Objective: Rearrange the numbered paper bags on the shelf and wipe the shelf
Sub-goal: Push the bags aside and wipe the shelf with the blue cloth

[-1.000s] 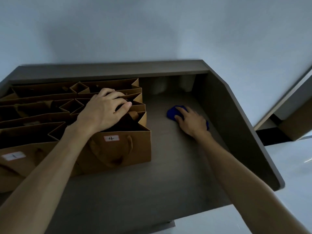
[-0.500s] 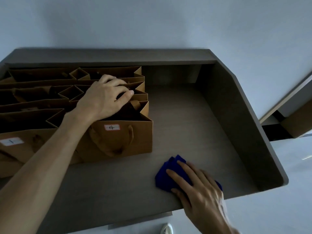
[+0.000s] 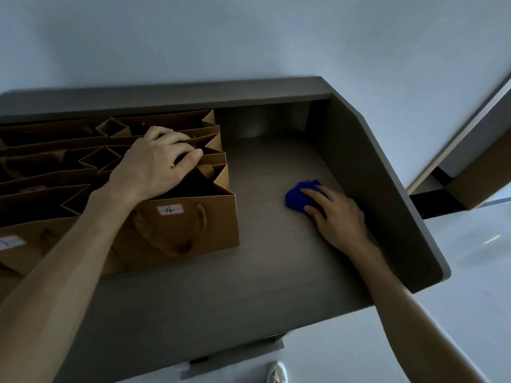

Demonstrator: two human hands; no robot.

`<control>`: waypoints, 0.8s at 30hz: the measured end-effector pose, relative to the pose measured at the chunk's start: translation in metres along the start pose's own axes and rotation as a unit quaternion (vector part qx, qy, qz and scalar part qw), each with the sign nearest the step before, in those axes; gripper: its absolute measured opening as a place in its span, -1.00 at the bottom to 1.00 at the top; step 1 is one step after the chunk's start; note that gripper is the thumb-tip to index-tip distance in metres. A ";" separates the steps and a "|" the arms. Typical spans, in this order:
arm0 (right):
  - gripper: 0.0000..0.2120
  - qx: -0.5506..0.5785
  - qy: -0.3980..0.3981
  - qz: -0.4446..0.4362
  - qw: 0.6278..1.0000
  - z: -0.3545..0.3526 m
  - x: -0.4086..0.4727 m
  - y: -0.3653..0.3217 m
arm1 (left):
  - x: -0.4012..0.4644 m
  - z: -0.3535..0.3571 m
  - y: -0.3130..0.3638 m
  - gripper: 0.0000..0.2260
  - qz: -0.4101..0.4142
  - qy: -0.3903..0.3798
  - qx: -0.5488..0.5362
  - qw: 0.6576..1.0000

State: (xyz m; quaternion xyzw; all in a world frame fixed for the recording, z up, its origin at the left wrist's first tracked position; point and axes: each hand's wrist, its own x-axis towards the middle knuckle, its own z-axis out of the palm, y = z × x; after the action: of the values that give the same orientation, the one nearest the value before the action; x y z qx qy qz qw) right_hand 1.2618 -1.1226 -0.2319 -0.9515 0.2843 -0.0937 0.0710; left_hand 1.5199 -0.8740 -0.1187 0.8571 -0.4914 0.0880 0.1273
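Mostly brown paper bags (image 3: pixel 177 228), white-labelled.

1. Your paper bags (image 3: pixel 110 172) are brown kraft, standing upright with mouths open, packed in rows touching one another on the left half of the shelf (image 3: pixel 262 272).
2. The bag marked 4 (image 3: pixel 188 228) stands nearest on the right of the group; a white label with a handwritten 4 sits high on its near face, a rope handle hanging below it.
3. The bag at the near left (image 3: pixel 25 252) is cut by the frame edge; its label digit is only partly readable.
4. The shelf is a dark grey-brown board with a back wall and a slanted right side panel; its right half is bare apart from your blue cloth (image 3: pixel 300 197), bunched on the surface toward the far right.
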 end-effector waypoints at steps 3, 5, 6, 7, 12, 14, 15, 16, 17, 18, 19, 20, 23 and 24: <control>-0.58 -0.006 0.023 -0.026 0.999 -0.002 -0.055 -0.004 | -0.001 0.001 0.000 -0.47 0.003 0.005 -0.001 1.000; -0.56 -0.015 0.038 -0.040 0.998 -0.005 -0.088 -0.011 | 0.000 0.001 0.000 -0.49 0.004 0.010 0.000 1.000; -0.56 -0.019 0.049 -0.048 0.997 -0.006 -0.100 -0.017 | 0.000 0.002 -0.001 -0.50 0.004 0.011 0.006 1.000; -0.56 -0.018 0.059 -0.058 0.996 -0.007 -0.108 -0.025 | 0.001 0.003 -0.002 -0.50 0.004 0.010 0.013 1.000; -0.61 0.010 0.045 -0.177 0.983 0.003 -0.124 -0.096 | 0.002 0.003 -0.004 -0.49 0.007 0.002 0.008 1.000; -0.61 0.032 0.020 -0.237 0.971 0.015 -0.120 -0.140 | 0.001 0.004 -0.004 -0.50 0.007 -0.001 0.008 1.000; -0.59 0.042 0.006 -0.263 0.964 0.020 -0.117 -0.165 | 0.001 0.004 -0.004 -0.51 0.006 -0.003 0.008 1.000; -0.58 0.048 -0.006 -0.292 0.955 0.026 -0.113 -0.191 | 0.001 0.004 -0.004 -0.52 0.005 -0.004 0.007 1.000; -0.56 0.052 -0.018 -0.322 0.945 0.031 -0.110 -0.217 | 0.001 0.003 -0.004 -0.52 0.005 -0.004 0.006 1.000; -0.55 0.062 -0.034 -0.346 0.935 0.034 -0.108 -0.240 | 0.001 0.003 -0.004 -0.52 0.006 -0.002 0.005 1.000; -0.55 0.073 -0.051 -0.363 0.927 0.037 -0.106 -0.259 | 0.000 0.003 -0.004 -0.52 0.007 0.000 0.004 1.000; -0.56 0.084 -0.061 -0.372 0.923 0.039 -0.105 -0.273 | 0.000 0.003 -0.004 -0.51 0.007 0.002 0.002 1.000; -0.58 0.100 -0.056 -0.374 0.920 0.041 -0.105 -0.280 | 0.001 0.004 -0.005 -0.51 0.008 0.003 0.002 1.000; -0.59 0.105 -0.051 -0.375 0.920 0.039 -0.105 -0.271 | 0.001 0.004 -0.005 -0.50 0.008 0.004 0.002 1.000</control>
State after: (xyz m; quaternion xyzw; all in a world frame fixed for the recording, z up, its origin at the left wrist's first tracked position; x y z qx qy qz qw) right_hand 1.3271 -0.8368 -0.2335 -0.9791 -0.1085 -0.0940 0.1442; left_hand 1.5249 -0.8738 -0.1230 0.8529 -0.4977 0.0932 0.1272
